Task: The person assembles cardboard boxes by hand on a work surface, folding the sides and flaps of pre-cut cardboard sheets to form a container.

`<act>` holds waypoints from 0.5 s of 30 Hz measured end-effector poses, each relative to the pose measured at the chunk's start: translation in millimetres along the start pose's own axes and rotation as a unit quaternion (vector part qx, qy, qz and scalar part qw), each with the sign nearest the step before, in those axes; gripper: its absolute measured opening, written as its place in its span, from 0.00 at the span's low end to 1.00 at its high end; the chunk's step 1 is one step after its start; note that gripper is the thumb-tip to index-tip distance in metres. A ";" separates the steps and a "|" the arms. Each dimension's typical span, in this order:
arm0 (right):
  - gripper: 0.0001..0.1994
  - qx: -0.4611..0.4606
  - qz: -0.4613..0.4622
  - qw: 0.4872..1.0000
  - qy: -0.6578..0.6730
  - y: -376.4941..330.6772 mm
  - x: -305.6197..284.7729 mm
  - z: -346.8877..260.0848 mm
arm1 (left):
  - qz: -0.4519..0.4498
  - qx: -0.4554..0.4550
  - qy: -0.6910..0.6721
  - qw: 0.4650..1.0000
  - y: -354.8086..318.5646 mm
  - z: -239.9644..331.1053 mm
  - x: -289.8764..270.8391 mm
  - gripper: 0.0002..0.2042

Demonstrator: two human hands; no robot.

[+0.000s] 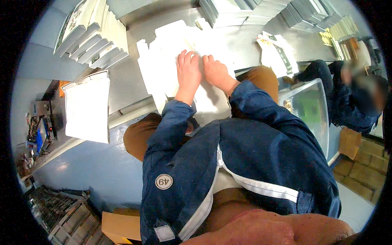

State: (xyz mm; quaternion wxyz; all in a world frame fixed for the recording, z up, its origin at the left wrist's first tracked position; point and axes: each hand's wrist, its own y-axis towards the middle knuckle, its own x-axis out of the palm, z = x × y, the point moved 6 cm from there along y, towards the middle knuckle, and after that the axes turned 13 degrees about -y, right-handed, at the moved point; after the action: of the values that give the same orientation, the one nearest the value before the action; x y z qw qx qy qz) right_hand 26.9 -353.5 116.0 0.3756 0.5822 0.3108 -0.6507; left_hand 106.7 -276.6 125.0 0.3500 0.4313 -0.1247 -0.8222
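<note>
Grey table (122, 83): both hands, left hand (188, 69), right hand (216, 72), fingers flat, pressing white card blank (163, 61); grasping nothing. Light, bendy, creasable; probably best taken by edges beyond fingertips.

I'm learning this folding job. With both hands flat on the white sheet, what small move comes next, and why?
Probably slide the left hand and right hand apart along the white card sheet to press the crease: both palms lie flat, side by side on it, gripping nothing.
</note>
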 end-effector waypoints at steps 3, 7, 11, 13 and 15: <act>0.14 -0.006 0.010 1.000 -0.017 0.2 1.8 1.0 | 0.027 -0.065 0.089 0.994 -6.3 -4.5 -7.4 0.21; 0.15 -0.010 0.012 1.000 -0.009 5.5 4.5 -0.3 | 0.135 -0.133 0.023 0.982 -11.6 -29.9 -23.3 0.31; 0.11 0.006 0.013 0.999 0.033 16.6 2.0 1.6 | 0.113 -0.277 -0.029 0.954 -21.0 -75.6 -33.4 0.31; 0.10 0.014 0.012 0.999 0.045 21.7 3.8 10.8 | 0.055 -0.254 0.004 0.966 -9.4 -66.0 -35.1 0.31; 0.06 0.001 0.029 0.999 0.021 27.2 2.5 11.5 | -0.039 -0.290 0.068 0.954 -5.6 -60.6 -33.2 0.26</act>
State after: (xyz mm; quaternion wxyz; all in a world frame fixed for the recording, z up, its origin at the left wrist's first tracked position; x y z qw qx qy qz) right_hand 43.9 -377.8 115.9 0.3870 0.6047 0.3013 -0.6276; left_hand 165.0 -244.0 106.6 0.4357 0.3708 0.1599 -0.8044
